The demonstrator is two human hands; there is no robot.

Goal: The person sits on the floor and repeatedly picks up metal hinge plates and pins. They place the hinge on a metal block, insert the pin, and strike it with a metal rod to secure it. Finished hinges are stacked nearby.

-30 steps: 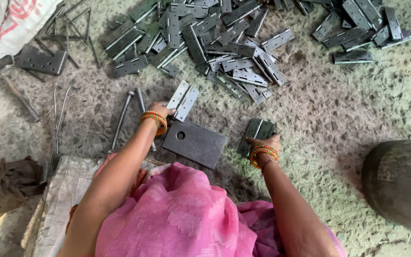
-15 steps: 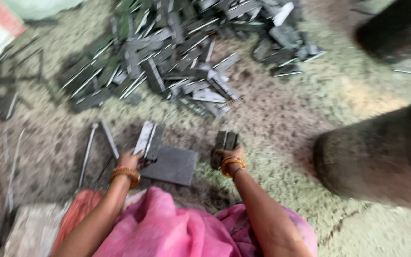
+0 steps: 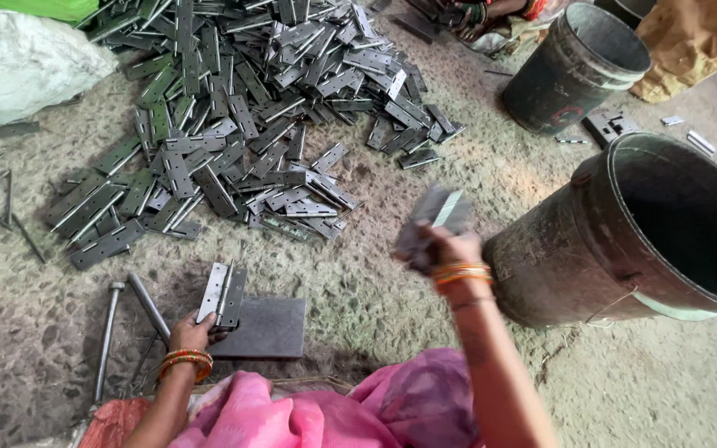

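Lifted off the floor since the earlier frames, the right hand [image 3: 450, 249] now sits in the middle of the frame, raised toward the big dark bucket [image 3: 591, 249] at right. Its fingers are closed around a small stack of metal hinges [image 3: 435, 217], which is blurred with motion, so the exact count cannot be told. Half a second ago that hand rested low beside the flat steel plate [image 3: 263, 328]; the rise suggests the gathered batch is on its way to the bucket, though nothing has left the hand yet.

At lower left of centre, the left hand [image 3: 191, 332] has hardly shifted. It pinches the lower end of a folded hinge [image 3: 222, 294], thumb and fingers closed on it, holding it upright at the plate's left edge. Two long steel rods [image 3: 149, 307] lie on the floor just left of it.

Across the upper left spreads the large heap of loose hinges [image 3: 242, 108], well apart from both hands. A second bucket [image 3: 578, 62] stands at upper right, and another person's hands [image 3: 475, 15] work at the top edge.
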